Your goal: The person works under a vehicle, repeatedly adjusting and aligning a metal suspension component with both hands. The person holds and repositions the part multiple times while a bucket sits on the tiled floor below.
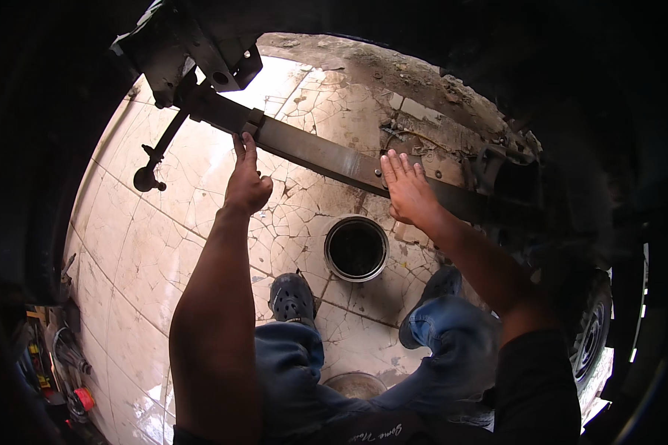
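We stand over a cracked, light tiled floor [163, 230]. Above it, the long steel leaf spring [319, 152] runs aslant from the dark bracket [182, 55] at upper left down to the right, where shadow hides its far end. Near its left end a thin link rod [172, 139] hangs down to a ball joint. Below the spring, an open round tin [326, 249] with dark contents sits on the tiles.

Our right hand [408, 191] is spread flat over the spring, fingers straight and gripping nothing; whether the whole palm bears on it, we cannot tell. Our left hand [249, 185] points two fingers up to the spring's near edge, the rest curled, with no grasp that we can see. Those fingertips meet it just below the small clip [254, 120].

We judge this step to be steadying or feeling the spring; shifting it would call for both hands closing around it.
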The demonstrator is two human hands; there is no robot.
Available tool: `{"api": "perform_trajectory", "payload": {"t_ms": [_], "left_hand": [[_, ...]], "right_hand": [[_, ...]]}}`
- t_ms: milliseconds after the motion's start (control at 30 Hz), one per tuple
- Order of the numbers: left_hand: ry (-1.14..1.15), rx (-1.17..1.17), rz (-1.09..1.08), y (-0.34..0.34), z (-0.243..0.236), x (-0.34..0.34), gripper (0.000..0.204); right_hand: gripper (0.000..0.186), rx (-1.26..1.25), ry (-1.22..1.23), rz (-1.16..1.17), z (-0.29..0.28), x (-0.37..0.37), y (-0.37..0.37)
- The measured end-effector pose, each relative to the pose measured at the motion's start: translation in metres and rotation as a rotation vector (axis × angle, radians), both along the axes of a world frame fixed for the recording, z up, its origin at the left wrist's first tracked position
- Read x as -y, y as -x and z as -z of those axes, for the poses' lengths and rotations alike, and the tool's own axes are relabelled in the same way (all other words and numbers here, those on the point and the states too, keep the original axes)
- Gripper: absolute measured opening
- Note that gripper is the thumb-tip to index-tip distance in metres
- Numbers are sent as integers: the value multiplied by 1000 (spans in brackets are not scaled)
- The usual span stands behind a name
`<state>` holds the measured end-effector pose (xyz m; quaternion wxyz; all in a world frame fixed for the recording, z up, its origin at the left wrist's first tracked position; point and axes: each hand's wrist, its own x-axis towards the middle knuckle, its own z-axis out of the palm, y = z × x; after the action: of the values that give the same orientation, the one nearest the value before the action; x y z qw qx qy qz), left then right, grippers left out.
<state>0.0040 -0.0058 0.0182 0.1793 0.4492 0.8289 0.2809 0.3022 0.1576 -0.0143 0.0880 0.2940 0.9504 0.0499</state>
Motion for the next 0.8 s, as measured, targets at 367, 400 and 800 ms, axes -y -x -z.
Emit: {"api": "perform_trajectory", "payload": {"t_ms": [367,400,800], "left_hand": [[-36,-69,-12,8,17,4,100],[-28,-55,-25,3,17,1,100],[2,-62,-41,4,12,4,98]], "right_hand": [[105,-23,104,-156,-7,-4,-29],[106,-21,99,-152,-7,-6,-28],[105,-4,150,-120,-11,-8,-16]]}}
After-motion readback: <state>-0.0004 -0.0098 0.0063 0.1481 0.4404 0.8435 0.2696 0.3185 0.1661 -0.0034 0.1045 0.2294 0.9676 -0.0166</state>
